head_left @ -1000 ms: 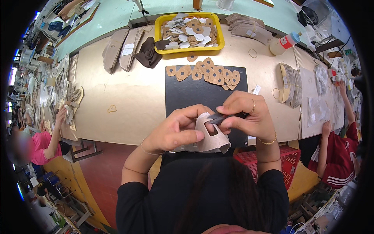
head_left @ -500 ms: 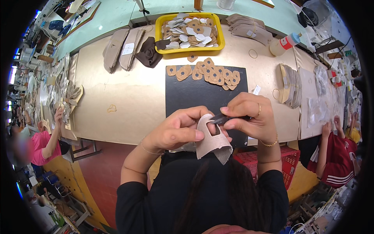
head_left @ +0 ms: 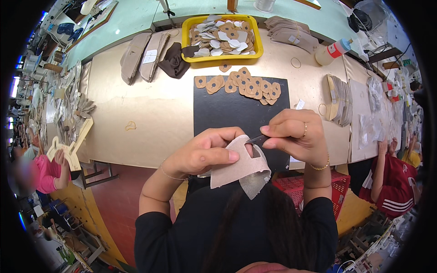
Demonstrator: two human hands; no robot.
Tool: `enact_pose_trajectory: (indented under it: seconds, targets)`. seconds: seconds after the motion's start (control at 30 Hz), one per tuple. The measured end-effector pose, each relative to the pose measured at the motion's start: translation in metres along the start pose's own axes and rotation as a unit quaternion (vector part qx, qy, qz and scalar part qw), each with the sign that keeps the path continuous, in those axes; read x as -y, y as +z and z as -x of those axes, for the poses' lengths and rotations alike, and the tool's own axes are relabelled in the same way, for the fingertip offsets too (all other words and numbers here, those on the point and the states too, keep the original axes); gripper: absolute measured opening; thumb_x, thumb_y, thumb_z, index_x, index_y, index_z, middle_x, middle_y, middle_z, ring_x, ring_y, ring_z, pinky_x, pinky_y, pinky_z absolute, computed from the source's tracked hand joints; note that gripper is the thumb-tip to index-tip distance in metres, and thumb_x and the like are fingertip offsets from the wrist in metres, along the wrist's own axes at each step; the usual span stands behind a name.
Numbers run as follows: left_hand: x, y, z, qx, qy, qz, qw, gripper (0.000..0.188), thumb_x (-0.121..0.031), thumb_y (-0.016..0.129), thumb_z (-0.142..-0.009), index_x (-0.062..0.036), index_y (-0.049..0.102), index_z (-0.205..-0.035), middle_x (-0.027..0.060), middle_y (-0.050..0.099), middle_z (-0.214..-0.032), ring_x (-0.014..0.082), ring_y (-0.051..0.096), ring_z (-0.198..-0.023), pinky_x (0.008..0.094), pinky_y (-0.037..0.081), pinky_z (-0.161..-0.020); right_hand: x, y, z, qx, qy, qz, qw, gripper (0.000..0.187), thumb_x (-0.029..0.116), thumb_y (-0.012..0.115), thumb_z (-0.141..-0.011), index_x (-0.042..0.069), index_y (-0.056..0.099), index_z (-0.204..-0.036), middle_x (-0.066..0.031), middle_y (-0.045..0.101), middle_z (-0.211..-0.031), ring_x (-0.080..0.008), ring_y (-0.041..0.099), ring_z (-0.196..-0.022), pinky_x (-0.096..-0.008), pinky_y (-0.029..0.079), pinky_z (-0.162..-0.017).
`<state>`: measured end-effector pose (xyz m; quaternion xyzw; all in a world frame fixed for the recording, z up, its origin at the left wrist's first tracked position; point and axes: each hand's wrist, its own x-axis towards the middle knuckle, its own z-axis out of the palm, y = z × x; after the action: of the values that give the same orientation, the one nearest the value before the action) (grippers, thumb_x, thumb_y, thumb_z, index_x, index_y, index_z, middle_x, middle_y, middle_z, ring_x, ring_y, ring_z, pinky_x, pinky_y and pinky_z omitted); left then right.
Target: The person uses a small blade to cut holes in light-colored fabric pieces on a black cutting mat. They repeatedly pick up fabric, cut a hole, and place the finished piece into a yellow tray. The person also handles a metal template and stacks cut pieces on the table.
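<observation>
Fabric (head_left: pixel 227 170), already holed, is held just nearside of mat (head_left: pixel 227 111) by left hand (head_left: pixel 205 155); dark tool (head_left: pixel 259 139) is pinched in right hand (head_left: pixel 298 137), at cut edge. Edge work seems unfinished.

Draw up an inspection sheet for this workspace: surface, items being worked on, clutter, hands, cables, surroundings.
Surface: gold-toned tabletop with a black board on it.
Items being worked on: beige piece with a cutout; dark tool, its tip at the cutout, contact unclear.
Clutter: loose tan pieces, mostly on the board; dark brown cloth beside a filled yellow tray; bottle.
Hands: left hand pinches the beige piece; right hand grips the dark tool.
Cables: thin dark cord at upper right, run unclear.
Surroundings: co-workers in pink and red at either side; red crate below the table.
</observation>
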<state>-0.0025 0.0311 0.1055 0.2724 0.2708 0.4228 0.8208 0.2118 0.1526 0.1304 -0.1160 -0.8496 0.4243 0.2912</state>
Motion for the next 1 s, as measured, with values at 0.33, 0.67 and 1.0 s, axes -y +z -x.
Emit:
enact_pose_trajectory:
  seconds: [0.33, 0.67, 1.0]
  targets:
    - [-0.011, 0.006, 0.003, -0.008, -0.023, -0.055, 0.998, 0.028, -0.021, 0.06, -0.093, -0.0008, 0.061, -0.111, 0.0057, 0.066, -0.1, 0.0087, 0.06, -0.09, 0.0226, 0.046, -0.079, 0.002, -0.003, -0.001, 0.017, -0.023, 0.031, 0.999, 0.027, 0.019, 0.085, -0.068, 0.004, 0.071, -0.086, -0.0079, 0.066, -0.074, -0.0204, 0.064, -0.061, -0.0285, 0.047, -0.052]
    - [-0.011, 0.004, 0.0, 0.018, -0.047, -0.026, 0.998, 0.027, -0.022, 0.06, -0.093, -0.0009, 0.06, -0.11, 0.004, 0.066, -0.096, 0.0069, 0.059, -0.085, 0.0216, 0.046, -0.073, 0.004, -0.01, -0.003, 0.033, -0.059, 0.08, 0.995, 0.028, 0.023, 0.085, -0.068, 0.007, 0.071, -0.086, -0.0048, 0.066, -0.074, -0.0186, 0.064, -0.059, -0.0284, 0.046, -0.05]
    - [-0.013, 0.003, -0.001, 0.021, -0.055, -0.033, 0.998, 0.026, -0.021, 0.06, -0.093, -0.0008, 0.061, -0.11, 0.0035, 0.066, -0.098, 0.0073, 0.059, -0.088, 0.0223, 0.047, -0.077, 0.003, -0.011, -0.001, 0.033, -0.055, 0.08, 0.995, 0.027, 0.023, 0.085, -0.068, 0.007, 0.071, -0.086, -0.0045, 0.066, -0.074, -0.0185, 0.064, -0.06, -0.0285, 0.046, -0.051]
